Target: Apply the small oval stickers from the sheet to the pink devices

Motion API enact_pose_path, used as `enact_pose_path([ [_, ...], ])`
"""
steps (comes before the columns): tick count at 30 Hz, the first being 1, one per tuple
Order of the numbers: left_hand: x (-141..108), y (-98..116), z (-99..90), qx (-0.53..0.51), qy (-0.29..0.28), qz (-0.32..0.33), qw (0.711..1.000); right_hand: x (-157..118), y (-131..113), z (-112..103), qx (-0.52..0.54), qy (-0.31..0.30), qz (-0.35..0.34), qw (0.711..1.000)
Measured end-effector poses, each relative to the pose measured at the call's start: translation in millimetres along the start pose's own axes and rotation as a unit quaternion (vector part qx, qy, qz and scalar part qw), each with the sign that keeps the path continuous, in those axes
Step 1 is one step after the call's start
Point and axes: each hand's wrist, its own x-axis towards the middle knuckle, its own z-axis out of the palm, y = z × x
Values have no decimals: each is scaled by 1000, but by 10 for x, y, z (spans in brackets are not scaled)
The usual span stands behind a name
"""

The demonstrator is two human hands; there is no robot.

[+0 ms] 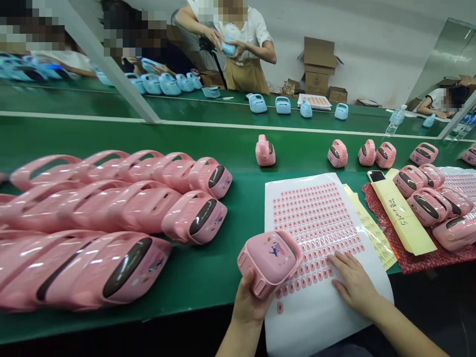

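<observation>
The left hand and right hand are bare.

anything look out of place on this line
The main thing is a smartphone lying by the end of the yellow paper strip, among the pink cases on the red bubble wrap. It looks odd because it seems to be the only personal item in that pile.

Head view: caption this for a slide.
Left hand holds a pink plastic case over a sticker sheet, right hand resting on the sheet, beside rows of pink cases on a green bench.
</observation>
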Motion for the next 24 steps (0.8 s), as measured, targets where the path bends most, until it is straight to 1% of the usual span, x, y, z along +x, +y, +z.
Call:
enact_pose_path([
  [2,-9,-15,12,-15,7,31,999,43,-115,-6,2,28,-12,1000],
  [4,0,-29,40,-38,11,65,997,120,-299,50,30,39,-45,998],
  [7,20,-33,61,-71,16,88,993,249,-611,252,68,30,-123,990],
  [9,25,-25,47,-86,16,84,993,311,-746,406,51,48,-159,985],
  [10,27,-20,34,-92,14,82,992,329,-776,472,38,62,-175,982],
  [12,33,-11,2,-99,8,84,991,342,-773,560,18,87,-207,974],
  [15,52,-9,-33,-103,-4,89,991,322,-698,597,8,108,-243,964],
  [19,49,-20,-22,-98,-6,93,991,283,-656,567,13,114,-244,963],
  [21,17,-21,16,-84,3,98,992,275,-658,542,23,97,-233,967],
  [24,-58,-5,113,-58,23,134,989,307,-639,494,49,40,-228,972],
])
